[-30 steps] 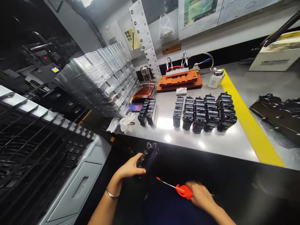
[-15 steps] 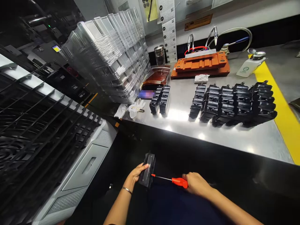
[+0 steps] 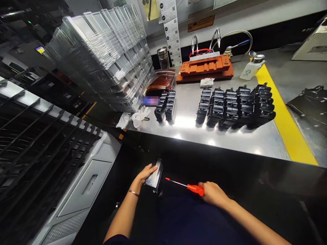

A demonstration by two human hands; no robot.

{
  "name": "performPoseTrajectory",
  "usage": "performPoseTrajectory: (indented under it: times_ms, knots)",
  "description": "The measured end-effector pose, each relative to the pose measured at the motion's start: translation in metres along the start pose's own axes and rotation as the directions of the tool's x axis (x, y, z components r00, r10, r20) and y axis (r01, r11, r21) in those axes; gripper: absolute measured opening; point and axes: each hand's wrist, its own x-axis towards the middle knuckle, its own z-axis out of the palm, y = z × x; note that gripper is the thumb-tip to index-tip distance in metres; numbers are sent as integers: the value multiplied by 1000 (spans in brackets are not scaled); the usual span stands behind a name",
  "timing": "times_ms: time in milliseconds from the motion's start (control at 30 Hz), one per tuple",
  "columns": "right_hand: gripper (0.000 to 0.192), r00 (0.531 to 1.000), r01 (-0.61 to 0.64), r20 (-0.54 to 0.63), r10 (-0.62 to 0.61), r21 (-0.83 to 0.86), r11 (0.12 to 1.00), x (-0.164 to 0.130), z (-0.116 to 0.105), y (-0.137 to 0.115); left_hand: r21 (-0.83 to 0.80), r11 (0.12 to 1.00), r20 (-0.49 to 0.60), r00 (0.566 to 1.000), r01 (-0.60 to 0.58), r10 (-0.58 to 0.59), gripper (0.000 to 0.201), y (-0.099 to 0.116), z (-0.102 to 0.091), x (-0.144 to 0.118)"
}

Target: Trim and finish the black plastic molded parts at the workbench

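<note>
Head view: the left hand (image 3: 145, 173) is clamped on a flat black part (image 3: 154, 178), held below the front edge of the desk (image 3: 230, 143). The right hand (image 3: 213, 194) is closed around the red handle of a screwdriver (image 3: 184, 185); its tip points toward the part, just short of it. Rows of black parts (image 3: 235, 107) stand on the desk beside stacked clear trays (image 3: 107, 58).

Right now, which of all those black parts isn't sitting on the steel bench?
The black part in the left hand, held low in front of the bench. The pair and the long row all rest on the benchtop.
</note>
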Motion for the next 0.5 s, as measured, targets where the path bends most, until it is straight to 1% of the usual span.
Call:
performPoseTrajectory:
  times_ms: [67, 100, 133, 167, 200, 233, 267, 300, 333, 367, 400, 467, 500]
  knots:
    - [21, 1000, 11, -3, -11, 9, 1000, 0, -3, 0, 72, 996, -59, 997, -50, 54, 52, 6, -3, -3]
    - [22, 1000, 12, -3, -12, 15, 1000, 1, -3, 0, 165, 984, -105, 990, -71, 89, 50, 8, -5, -5]
    - [22, 1000, 15, -4, -15, 22, 1000, 1, -3, 1, 298, 951, -151, 979, -85, 135, 46, 11, -6, -8]
    - [22, 1000, 22, -7, -22, 28, 999, 2, -3, 2, 449, 889, -183, 964, -95, 196, 42, 12, -7, -12]
    - [21, 999, 31, -10, -31, 35, 999, 2, -2, 3, 591, 799, -181, 947, -112, 266, 40, 14, -7, -15]
    - [21, 999, 40, -13, -39, 44, 998, 3, -1, 5, 697, 702, -138, 934, -146, 331, 41, 15, -7, -19]
    - [21, 999, 49, -17, -49, 54, 997, 4, 0, 6, 755, 624, -66, 923, -202, 378, 44, 15, -7, -22]
    - [21, 998, 58, -21, -56, 64, 996, 4, 1, 7, 773, 575, 7, 909, -268, 416, 47, 15, -6, -25]
    - [22, 998, 61, -23, -59, 76, 995, 4, 1, 9, 767, 554, 60, 895, -324, 441, 48, 15, -6, -27]
    - [25, 998, 60, -23, -58, 87, 994, 4, 1, 9, 746, 568, 76, 891, -349, 448, 46, 15, -5, -28]
    - [27, 998, 58, -25, -56, 96, 994, 3, 0, 10, 711, 612, 61, 898, -345, 436, 43, 16, -5, -28]
    - [29, 998, 53, -24, -51, 100, 994, 1, -3, 10, 583, 754, 7, 931, -301, 366, 37, 19, -4, -28]
    - [30, 999, 47, -23, -45, 99, 994, -1, -4, 10, 486, 827, 5, 947, -283, 322, 36, 21, -4, -27]
